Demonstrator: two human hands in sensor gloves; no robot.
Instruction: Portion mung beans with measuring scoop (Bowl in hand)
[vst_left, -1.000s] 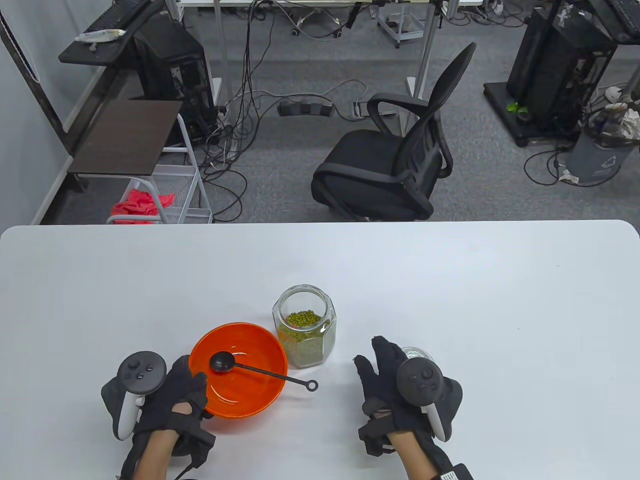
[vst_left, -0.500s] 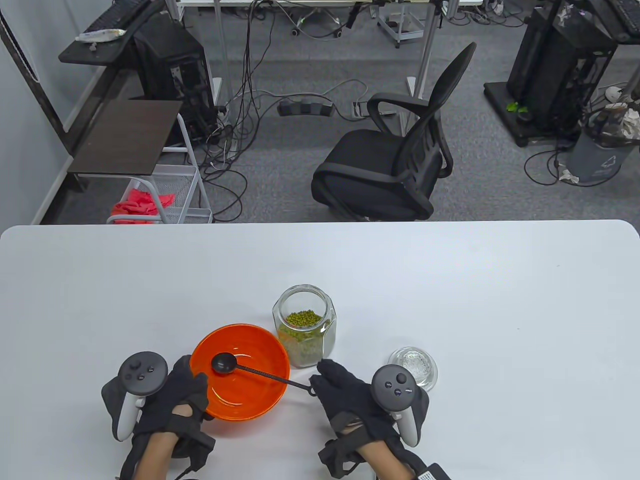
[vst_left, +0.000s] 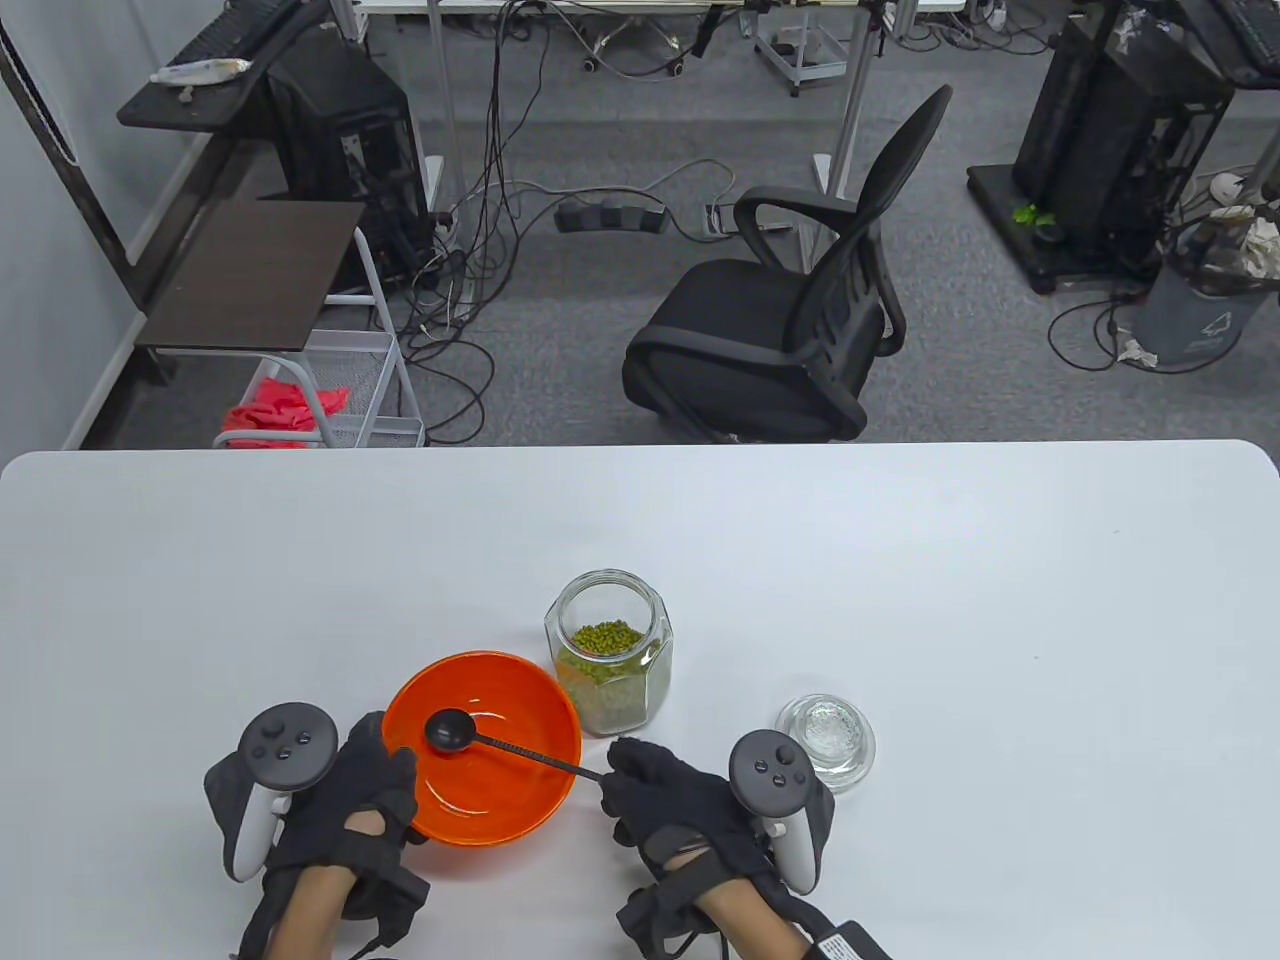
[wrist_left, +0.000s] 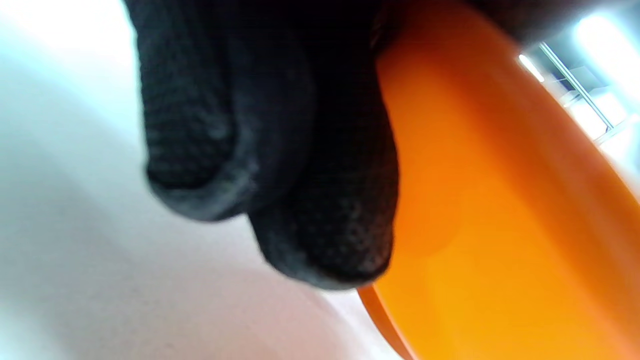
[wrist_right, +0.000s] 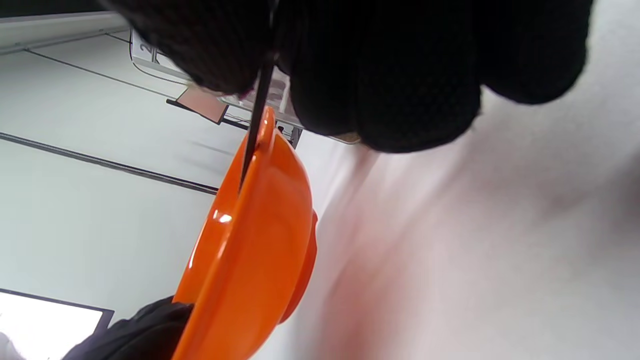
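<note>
Half the scoop (vst_left: 500, 742) handle hides under right hand (vst_left: 690, 800).

Both hands wear black knitted gloves that cover all the fingers. On the back of the left hand (vst_left: 340, 800) sits a dark grey round tracker (vst_left: 285, 745) with small buttons and a white handle part below it. The right hand (vst_left: 690, 810) carries the same kind of tracker (vst_left: 770, 775), also with a white lower part. Black straps go around both wrists. Bare skin of the forearms shows below them. A black cable hangs near the left wrist, and a small white label is at the right wrist.
</note>
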